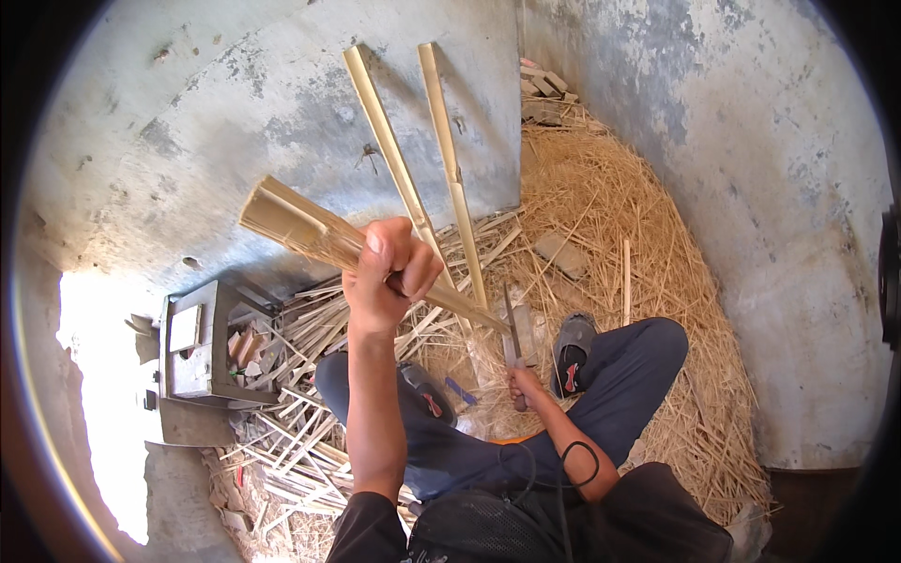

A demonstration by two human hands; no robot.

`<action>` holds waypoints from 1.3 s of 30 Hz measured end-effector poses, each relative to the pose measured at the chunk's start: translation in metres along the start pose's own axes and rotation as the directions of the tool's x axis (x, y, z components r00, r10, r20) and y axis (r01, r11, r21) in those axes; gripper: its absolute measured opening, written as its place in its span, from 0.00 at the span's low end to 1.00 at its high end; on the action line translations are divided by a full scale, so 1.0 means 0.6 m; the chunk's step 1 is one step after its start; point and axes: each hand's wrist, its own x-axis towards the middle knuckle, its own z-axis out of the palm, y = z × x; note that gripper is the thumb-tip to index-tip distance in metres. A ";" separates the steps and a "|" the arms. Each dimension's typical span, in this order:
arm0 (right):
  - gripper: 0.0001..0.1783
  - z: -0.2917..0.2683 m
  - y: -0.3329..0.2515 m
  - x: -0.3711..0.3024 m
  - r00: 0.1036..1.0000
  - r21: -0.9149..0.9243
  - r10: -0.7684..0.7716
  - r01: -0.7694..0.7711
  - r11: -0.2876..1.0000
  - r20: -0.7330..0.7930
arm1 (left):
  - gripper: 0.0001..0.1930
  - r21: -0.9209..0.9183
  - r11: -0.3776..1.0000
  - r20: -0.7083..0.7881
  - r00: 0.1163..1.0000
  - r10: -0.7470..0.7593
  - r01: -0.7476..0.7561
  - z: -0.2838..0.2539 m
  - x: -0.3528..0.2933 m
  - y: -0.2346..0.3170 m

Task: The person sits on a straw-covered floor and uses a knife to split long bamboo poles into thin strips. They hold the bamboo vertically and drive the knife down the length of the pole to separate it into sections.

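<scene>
My left hand (pixel 389 267) is closed round a split bamboo piece (pixel 291 220), raised and slanting from upper left down toward the right. Its lower end meets or lies close to the blade of a knife (pixel 511 324); whether they touch I cannot tell. Low between my legs, my right hand (pixel 528 387) grips the knife's handle, with the blade pointing up and away. Two long split bamboo lengths (pixel 389 150) (pixel 449 159) lean against the wall ahead. A blue flat object (pixel 461 391) lies by my left shoe (pixel 427 389).
Straw-like shavings (pixel 591 188) cover the floor to the right. Loose bamboo strips (pixel 300 450) pile up at left, beside a grey box-like cabinet (pixel 221 342) holding scraps. Bricks (pixel 547 84) are stacked in the far corner. Worn walls (pixel 732 188) stand close on both sides.
</scene>
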 end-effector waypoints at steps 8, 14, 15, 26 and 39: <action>0.08 0.041 -0.056 -0.051 0.982 -0.037 -0.180 0.178 0.983 -0.063 | 0.36 0.151 0.987 0.168 0.983 -0.078 0.052 -0.004 0.025 0.004; 0.19 0.061 -0.190 -0.188 0.903 0.030 -0.361 0.365 0.931 0.233 | 0.42 0.273 0.935 0.120 0.972 0.201 -0.227 0.035 0.069 -0.035; 0.21 0.066 -0.214 -0.223 0.886 0.069 -0.367 0.363 0.929 0.284 | 0.41 0.284 0.922 0.089 0.965 0.247 -0.262 0.038 0.073 -0.040; 0.29 0.129 -0.291 -0.399 0.850 0.033 -0.270 0.287 0.957 0.452 | 0.28 0.400 0.892 -0.030 0.970 0.241 -0.209 0.052 0.086 -0.038; 0.28 0.158 -0.260 -0.362 0.902 0.005 -0.255 0.270 0.963 0.349 | 0.26 0.297 0.946 -0.111 0.979 0.172 -0.132 0.079 0.055 -0.040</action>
